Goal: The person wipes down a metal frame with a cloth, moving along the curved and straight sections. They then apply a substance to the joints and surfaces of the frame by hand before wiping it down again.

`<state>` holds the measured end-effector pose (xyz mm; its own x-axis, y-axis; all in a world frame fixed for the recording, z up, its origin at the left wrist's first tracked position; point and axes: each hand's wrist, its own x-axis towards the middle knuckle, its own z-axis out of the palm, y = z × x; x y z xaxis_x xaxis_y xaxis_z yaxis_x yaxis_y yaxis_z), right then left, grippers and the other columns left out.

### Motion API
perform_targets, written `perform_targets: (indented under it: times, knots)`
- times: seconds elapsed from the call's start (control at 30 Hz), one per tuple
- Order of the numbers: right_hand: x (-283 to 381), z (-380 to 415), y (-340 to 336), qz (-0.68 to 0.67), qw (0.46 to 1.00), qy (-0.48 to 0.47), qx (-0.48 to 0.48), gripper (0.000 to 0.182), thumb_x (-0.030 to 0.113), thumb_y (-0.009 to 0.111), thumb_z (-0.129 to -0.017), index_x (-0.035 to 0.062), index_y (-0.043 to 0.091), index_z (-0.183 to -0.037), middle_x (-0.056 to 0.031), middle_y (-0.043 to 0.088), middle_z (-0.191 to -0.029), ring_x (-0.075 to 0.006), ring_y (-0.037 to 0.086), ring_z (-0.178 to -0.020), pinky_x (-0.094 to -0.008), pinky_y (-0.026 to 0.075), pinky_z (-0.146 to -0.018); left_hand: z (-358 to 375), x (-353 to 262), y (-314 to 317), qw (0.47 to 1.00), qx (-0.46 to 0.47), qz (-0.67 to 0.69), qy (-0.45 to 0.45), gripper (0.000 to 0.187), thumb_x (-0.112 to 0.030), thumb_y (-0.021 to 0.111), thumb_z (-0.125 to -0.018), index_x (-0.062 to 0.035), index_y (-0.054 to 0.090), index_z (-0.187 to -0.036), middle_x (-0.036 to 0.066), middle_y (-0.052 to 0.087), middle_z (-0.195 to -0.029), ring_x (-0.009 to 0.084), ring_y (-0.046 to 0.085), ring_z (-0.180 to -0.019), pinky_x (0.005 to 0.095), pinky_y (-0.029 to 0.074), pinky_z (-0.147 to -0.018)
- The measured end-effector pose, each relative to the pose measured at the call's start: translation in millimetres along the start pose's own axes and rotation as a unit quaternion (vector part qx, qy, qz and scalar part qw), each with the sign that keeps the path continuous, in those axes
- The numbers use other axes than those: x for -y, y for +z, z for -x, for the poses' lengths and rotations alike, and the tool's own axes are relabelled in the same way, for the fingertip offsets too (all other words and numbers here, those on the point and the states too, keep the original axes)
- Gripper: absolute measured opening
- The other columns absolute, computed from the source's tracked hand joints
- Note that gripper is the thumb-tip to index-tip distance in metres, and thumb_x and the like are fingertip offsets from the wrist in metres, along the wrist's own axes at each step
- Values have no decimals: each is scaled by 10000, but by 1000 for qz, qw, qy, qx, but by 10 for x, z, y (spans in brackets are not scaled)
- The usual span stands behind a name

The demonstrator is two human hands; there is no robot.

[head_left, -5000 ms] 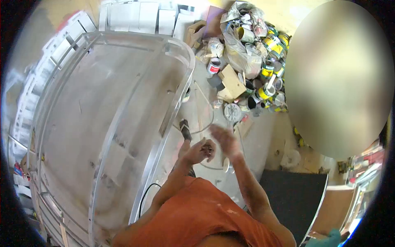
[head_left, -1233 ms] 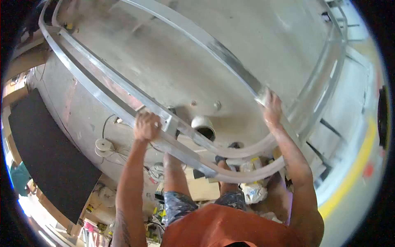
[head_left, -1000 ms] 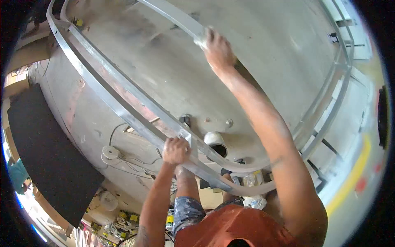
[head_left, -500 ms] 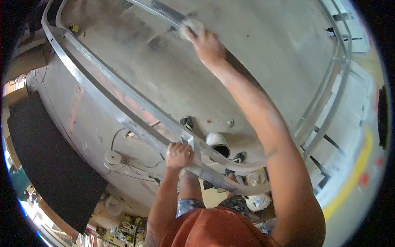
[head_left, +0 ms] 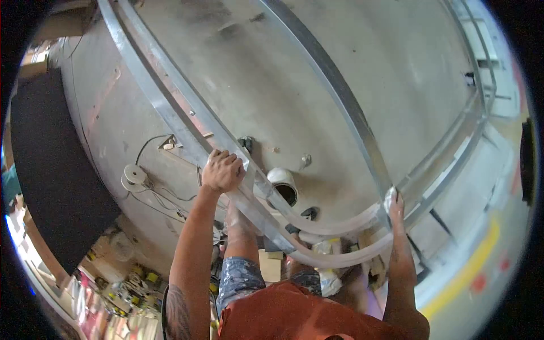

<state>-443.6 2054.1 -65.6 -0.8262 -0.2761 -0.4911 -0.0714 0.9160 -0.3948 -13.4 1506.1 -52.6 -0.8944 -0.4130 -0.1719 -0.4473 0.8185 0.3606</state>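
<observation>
A large curved metal frame [head_left: 141, 68] of silvery bars spans the view in front of me. My left hand [head_left: 224, 170] is wrapped over its near left bar, beside a short crosspiece. A middle bar [head_left: 334, 82] runs from the top down to the rounded corner at the right. At the lower end of that bar, my right hand [head_left: 398, 211] presses a white cloth [head_left: 390, 198] against the metal. Its fingers are partly hidden behind the bar and the cloth.
A white bucket-like cylinder [head_left: 283, 186] lies on the concrete floor [head_left: 238, 85] under the frame. To the left are a white cable reel [head_left: 135, 177] with loose cords and a black panel [head_left: 54, 164]. Tools and scraps [head_left: 133, 294] clutter the lower left.
My right hand has come down the middle bar with the cloth, from its far part to the near right corner. My left hand still grips the near left bar. The view has shifted.
</observation>
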Motion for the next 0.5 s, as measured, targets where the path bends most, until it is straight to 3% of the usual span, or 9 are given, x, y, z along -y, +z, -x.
perform_targets:
  times: [0.07, 0.1, 0.13, 0.17, 0.27, 0.3, 0.37, 0.43, 0.5]
  knots:
    - [416, -600, 318, 160, 971, -172, 35, 503, 221, 545, -1017, 21, 416, -1460, -270, 622, -1240, -423, 596, -1176, -469, 468, -1004, 17, 35, 34, 1000, 9, 18, 13, 164, -273, 658, -795, -117, 695, -759, 35, 677, -786, 218, 632, -863, 382, 442, -850]
    - [1114, -916, 530, 269, 940, -199, 71, 494, 140, 523, -1012, 15, 389, -1471, -270, 609, -1276, -398, 620, -1155, -451, 520, -943, 3, 35, -15, 999, 49, 17, 3, 186, -298, 647, -802, -126, 713, -775, 36, 681, -800, 210, 636, -870, 384, 447, -859]
    - [1724, -1271, 840, 292, 901, -322, 1, 487, 96, 529, -987, 20, 415, -1454, -254, 613, -1282, -392, 657, -1068, -439, 559, -869, 2, 41, -18, 999, 42, 18, -4, 186, -298, 647, -802, -126, 713, -775, 36, 681, -800, 210, 636, -870, 384, 447, -859]
    - [2598, -1531, 1074, 369, 849, -377, -20, 508, 68, 547, -966, 31, 412, -1454, -250, 610, -1290, -400, 672, -1027, -457, 571, -832, 12, 47, 7, 999, 48, 19, -8, 166, -290, 667, -793, -132, 715, -814, 34, 681, -824, 219, 641, -894, 394, 443, -889]
    - [5295, -1944, 1730, 282, 898, -336, -3, 572, 505, 291, -1052, 114, 449, -1439, -294, 624, -1243, -516, 598, -1117, -558, 505, -918, 102, 109, 206, 1000, 20, 9, 4, 214, -314, 700, -786, -134, 726, -900, 39, 697, -929, 238, 652, -957, 423, 435, -941]
    - [6109, -1848, 1829, 175, 960, -218, 10, 736, 608, 202, -1029, 53, 577, -1335, -302, 607, -1273, -519, 575, -1170, -558, 460, -999, 126, 131, 257, 1000, 5, 22, 6, 228, -325, 697, -792, -132, 725, -908, 38, 697, -953, 238, 650, -963, 433, 435, -940]
    - [7138, -2090, 2215, 139, 972, -187, -29, 841, 649, 210, -1007, -18, 706, -1139, -302, 623, -1262, -458, 584, -1213, -517, 453, -1036, 126, 133, 264, 999, -3, 48, 12, 233, -347, 678, -800, -124, 707, -860, 39, 686, -915, 233, 646, -948, 417, 439, -885]
    - [7823, -2165, 2434, 120, 966, -228, -32, 803, 646, 221, -1009, 12, 647, -1257, -292, 611, -1293, -437, 579, -1233, -546, 460, -1019, 111, 123, 201, 998, 3, 53, 19, 239, -356, 663, -802, -119, 691, -804, 42, 675, -853, 229, 644, -927, 393, 443, -831]
    - [8219, -2252, 2801, 70, 953, -270, -114, 746, 628, 234, -1014, 55, 533, -1388, -258, 579, -1336, -455, 578, -1212, -592, 465, -989, 107, 124, 175, 996, -65, 63, 21, 217, -332, 683, -807, -127, 707, -872, 30, 686, -906, 224, 650, -923, 409, 455, -895]
